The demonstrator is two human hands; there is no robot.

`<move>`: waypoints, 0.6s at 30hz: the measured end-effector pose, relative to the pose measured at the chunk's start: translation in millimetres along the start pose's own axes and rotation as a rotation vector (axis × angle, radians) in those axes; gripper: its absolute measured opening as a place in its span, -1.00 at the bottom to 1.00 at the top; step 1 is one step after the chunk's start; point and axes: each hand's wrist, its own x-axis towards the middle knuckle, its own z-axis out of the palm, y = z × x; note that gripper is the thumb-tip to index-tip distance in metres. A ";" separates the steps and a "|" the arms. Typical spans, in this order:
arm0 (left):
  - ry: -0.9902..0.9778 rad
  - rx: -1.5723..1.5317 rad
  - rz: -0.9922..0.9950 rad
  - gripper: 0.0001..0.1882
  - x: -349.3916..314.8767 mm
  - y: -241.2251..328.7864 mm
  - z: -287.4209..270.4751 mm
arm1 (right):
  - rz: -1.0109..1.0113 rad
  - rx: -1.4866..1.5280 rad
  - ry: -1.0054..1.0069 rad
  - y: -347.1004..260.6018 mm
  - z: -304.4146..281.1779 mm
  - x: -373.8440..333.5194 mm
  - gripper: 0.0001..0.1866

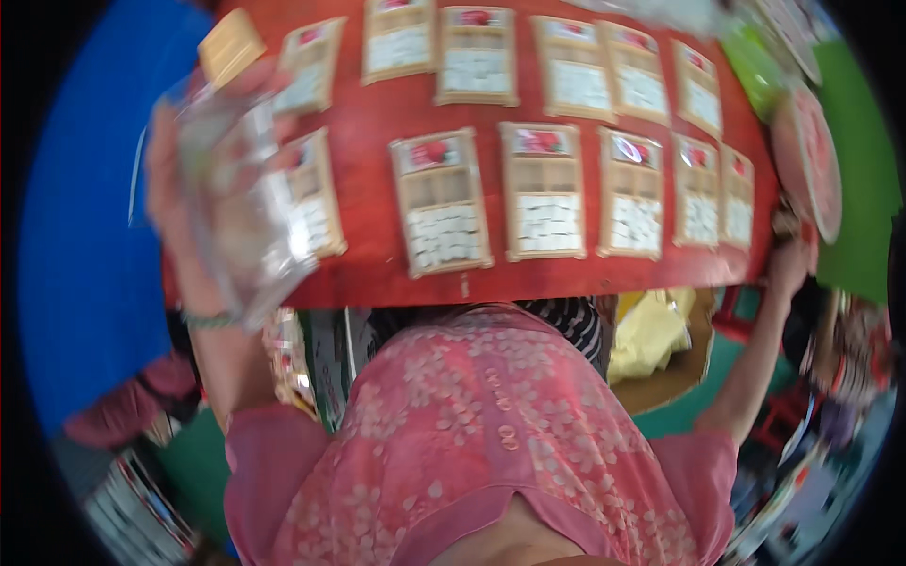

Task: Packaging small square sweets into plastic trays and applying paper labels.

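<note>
At the table's left side my left hand (pixel 167 170) is closed around a clear plastic package (pixel 241 203), smeared by motion; its contents cannot be made out. The package partly covers a tan tray (pixel 316 198) behind it. Far off to the right, my right hand (pixel 796 257) is at the table's edge, below a round pink thing with a pale rim (pixel 816 160). Its fingers are small and blurred, so their hold is unclear. Between my hands lie two rows of tan compartment trays (pixel 442 203), each with small white blocks and a red-pictured card.
The trays stand on a red table (pixel 359 278). A tan square piece (pixel 231 47) lies at its far left corner, and a green bag (pixel 752 71) at the far right. Below the front edge is a cardboard box (pixel 694 363) with yellow material (pixel 651 335).
</note>
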 end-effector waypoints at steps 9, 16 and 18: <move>0.188 0.105 -0.034 -0.24 -12.0 -38.6 -6.4 | 0.302 0.529 -0.164 -7.2 -21.6 14.0 -0.47; -0.585 -0.269 -0.345 -0.11 -34.3 -12.6 7.6 | 0.619 1.457 0.154 -8.8 -66.0 -20.2 -0.52; -0.308 -0.245 -0.191 -0.12 -44.8 -12.9 -4.4 | 0.742 1.405 0.191 -6.6 -62.8 -66.6 -0.54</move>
